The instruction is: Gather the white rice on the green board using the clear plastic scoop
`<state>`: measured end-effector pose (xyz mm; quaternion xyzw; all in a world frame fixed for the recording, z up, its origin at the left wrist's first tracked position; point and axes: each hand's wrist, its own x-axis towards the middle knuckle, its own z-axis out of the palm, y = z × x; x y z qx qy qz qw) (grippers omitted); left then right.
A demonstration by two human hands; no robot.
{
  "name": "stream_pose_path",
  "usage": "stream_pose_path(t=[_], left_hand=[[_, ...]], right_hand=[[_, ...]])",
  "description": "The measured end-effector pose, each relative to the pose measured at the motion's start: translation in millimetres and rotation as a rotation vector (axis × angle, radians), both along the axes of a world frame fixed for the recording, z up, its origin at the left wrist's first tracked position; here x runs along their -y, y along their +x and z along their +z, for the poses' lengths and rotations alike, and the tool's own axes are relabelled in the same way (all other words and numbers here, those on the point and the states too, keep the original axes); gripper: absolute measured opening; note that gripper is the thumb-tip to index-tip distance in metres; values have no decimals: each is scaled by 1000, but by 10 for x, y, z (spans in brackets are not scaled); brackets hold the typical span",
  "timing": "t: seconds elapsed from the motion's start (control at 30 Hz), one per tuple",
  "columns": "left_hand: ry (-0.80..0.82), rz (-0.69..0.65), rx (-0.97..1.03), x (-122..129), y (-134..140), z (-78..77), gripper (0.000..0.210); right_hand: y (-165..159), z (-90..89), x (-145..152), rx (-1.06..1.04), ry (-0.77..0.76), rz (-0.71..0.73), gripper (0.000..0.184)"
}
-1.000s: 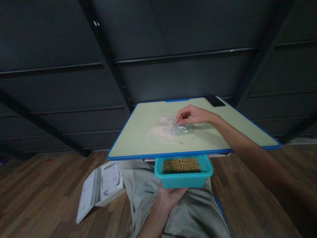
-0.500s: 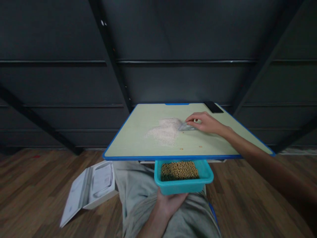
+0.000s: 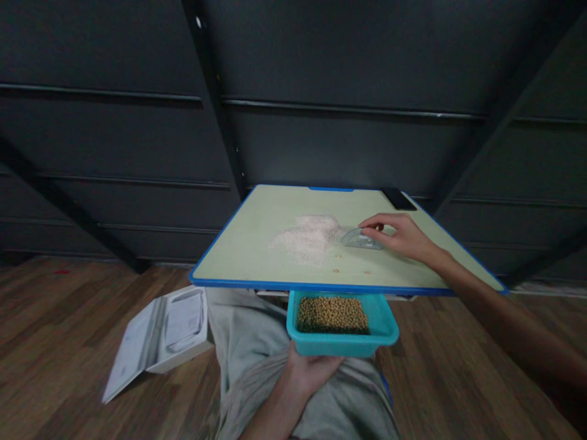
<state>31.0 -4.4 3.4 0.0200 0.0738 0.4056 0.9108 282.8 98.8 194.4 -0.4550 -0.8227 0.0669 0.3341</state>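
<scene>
A clear semicircular protractor is pinched between the thumb and fingers of my right hand. It stands on the pale tabletop at the right edge of a spread pile of whitish grains. Below the table's front edge, my left hand supports a turquoise plastic container from underneath; its fingers are partly hidden by the container. Inside lie tan soybeans, with darker green beans along the near left side. Several loose soybeans rest on the tabletop near the protractor.
The light tabletop has a raised blue rim. A black phone lies at its far right corner. An open white box sits on the wooden floor to the left. A dark panelled wall rises behind the table.
My right hand and the protractor have moved right and slightly nearer, away from the grain pile. Another loose bean shows beside the pile. My left hand still supports the container.
</scene>
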Motion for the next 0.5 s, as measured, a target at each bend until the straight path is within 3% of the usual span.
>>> stream_pose_path(t=[0.3, 0.5], left_hand=[[-47, 54, -52, 13, -11, 242, 45], [-21, 47, 8, -9, 22, 230, 47]], right_hand=[[-266, -77, 341, 95, 123, 65, 17], [-329, -147, 501, 131, 190, 128, 18]])
